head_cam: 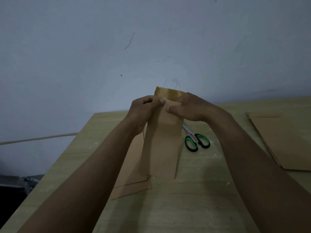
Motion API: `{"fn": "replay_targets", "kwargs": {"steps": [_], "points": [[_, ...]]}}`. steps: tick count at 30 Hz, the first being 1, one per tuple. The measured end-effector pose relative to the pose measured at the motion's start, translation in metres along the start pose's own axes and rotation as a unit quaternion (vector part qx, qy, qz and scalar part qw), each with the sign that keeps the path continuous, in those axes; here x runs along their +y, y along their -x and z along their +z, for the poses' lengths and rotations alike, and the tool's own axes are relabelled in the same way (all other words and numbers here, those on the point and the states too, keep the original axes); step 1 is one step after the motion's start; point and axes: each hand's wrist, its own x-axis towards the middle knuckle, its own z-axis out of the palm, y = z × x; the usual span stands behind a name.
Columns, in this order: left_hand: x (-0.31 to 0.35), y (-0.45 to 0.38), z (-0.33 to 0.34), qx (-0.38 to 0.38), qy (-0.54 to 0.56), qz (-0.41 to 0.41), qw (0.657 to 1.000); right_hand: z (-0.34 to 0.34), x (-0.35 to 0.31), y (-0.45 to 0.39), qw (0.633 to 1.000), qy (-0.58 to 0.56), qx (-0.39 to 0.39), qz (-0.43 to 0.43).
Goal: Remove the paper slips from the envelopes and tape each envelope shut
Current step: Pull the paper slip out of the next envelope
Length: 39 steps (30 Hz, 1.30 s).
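fingers of both hands curled on brown envelope (pixel 162 140), held upright above the table (pixel 193 199).
left hand (pixel 144 108) and right hand (pixel 190 106) pinch its top edges; glossy strip at top, possibly tape; more envelopes (pixel 133 184) beneath; scissors (pixel 196 140) beside.

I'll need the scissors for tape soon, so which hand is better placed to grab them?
Probably the right hand: the scissors lie on the table just below it, while the left hand grips the envelope on the far side.
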Motion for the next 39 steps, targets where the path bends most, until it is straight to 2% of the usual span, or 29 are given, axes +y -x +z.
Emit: {"fn": "replay_targets", "kwargs": {"steps": [2, 5, 8, 12, 15, 18, 24, 27, 33, 36, 39], "points": [[0.000, -0.001, 0.001, 0.011, 0.032, -0.005, 0.999, 0.004, 0.004, -0.002, 0.993, -0.044, 0.104, -0.047], [0.001, -0.001, 0.000, 0.019, 0.081, -0.013, 0.996, 0.012, 0.011, 0.000, 0.949, -0.217, 0.213, -0.081], [0.000, 0.000, 0.004, 0.019, 0.118, -0.011, 0.993, 0.022, 0.012, 0.001, 0.916, -0.335, 0.219, -0.017], [-0.001, 0.001, 0.008, 0.017, 0.117, -0.014, 0.993, 0.033, 0.014, -0.001, 0.892, -0.401, 0.203, 0.048], [-0.004, 0.002, 0.007, 0.040, 0.076, -0.015, 0.996, 0.041, 0.018, -0.001, 0.884, -0.417, 0.206, 0.051], [-0.009, 0.002, 0.004, 0.058, 0.074, -0.009, 0.996, 0.044, 0.020, 0.000, 0.885, -0.435, 0.164, 0.045], [-0.016, 0.006, 0.000, 0.015, 0.091, 0.001, 0.996, 0.043, 0.025, 0.003, 0.908, -0.383, 0.171, 0.018], [-0.015, 0.007, 0.001, 0.004, 0.093, -0.002, 0.996, 0.045, 0.025, 0.004, 0.896, -0.413, 0.163, 0.020], [-0.014, 0.007, 0.004, -0.008, 0.095, -0.038, 0.995, 0.046, 0.025, 0.001, 0.901, -0.396, 0.174, 0.048], [-0.021, 0.004, 0.009, 0.056, 0.033, 0.000, 0.998, 0.048, 0.025, -0.003, 0.898, -0.389, 0.197, 0.053], [-0.029, 0.004, 0.017, 0.112, -0.007, 0.033, 0.993, 0.053, 0.027, -0.007, 0.908, -0.332, 0.251, 0.051]]}}
